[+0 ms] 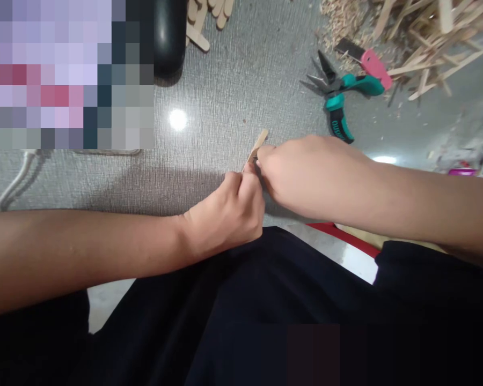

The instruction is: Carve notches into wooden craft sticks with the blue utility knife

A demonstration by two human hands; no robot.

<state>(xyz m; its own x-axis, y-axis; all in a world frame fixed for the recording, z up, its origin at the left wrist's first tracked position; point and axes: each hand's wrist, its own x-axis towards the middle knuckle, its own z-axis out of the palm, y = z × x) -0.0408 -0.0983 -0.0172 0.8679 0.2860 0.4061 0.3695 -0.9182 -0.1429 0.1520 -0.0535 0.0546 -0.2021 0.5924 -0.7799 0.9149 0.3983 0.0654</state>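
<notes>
Wooden stick [258,145] pinched between left hand [225,214] and right hand [309,171].

Grey textured floor [241,80] carries teal-handled pliers [340,96] touching a pink cutter [372,63], a heap of wood offcuts [422,32], flat sticks [207,19], a white cable [14,182]

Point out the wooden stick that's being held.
The stick pinched between the left hand and right hand; the others lie in a stack and a heap, untouched.
</notes>
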